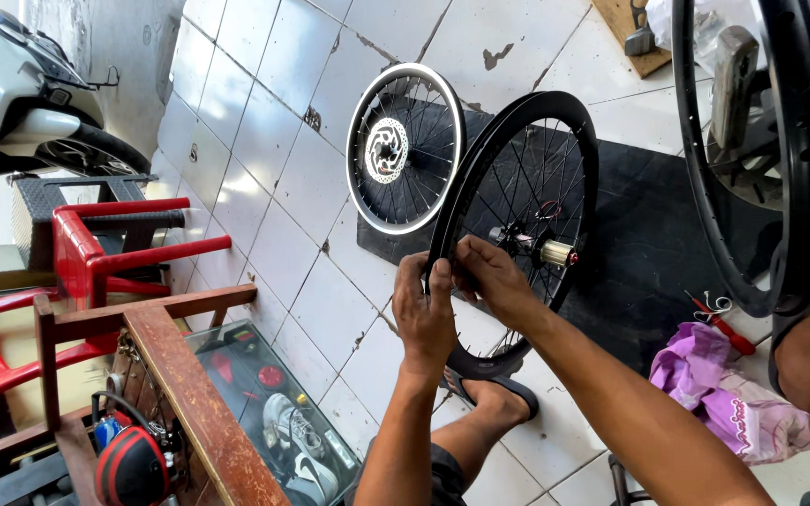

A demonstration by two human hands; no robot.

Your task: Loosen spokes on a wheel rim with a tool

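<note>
A black bicycle wheel (555, 150) with thin spokes and a silver hub with a red end stands upright on my sandalled foot (494, 392). My left hand (424, 314) grips its rim at the near edge, fingers wrapped over it. My right hand (489, 274) pinches the same stretch of rim right beside the left, fingertips at the inner side where the spokes meet it. Both forearms reach in from the bottom of the view.
A second wheel (405, 147) with a disc rotor and white-edged rim leans behind on a black mat (649, 234). A large black rim (803, 159) hangs close at right. Red-handled tool (724, 323), pink cloth (705, 370), red plastic chairs (105, 248), a wooden glass-topped case (208, 403) and a parked scooter (11, 84) surround me.
</note>
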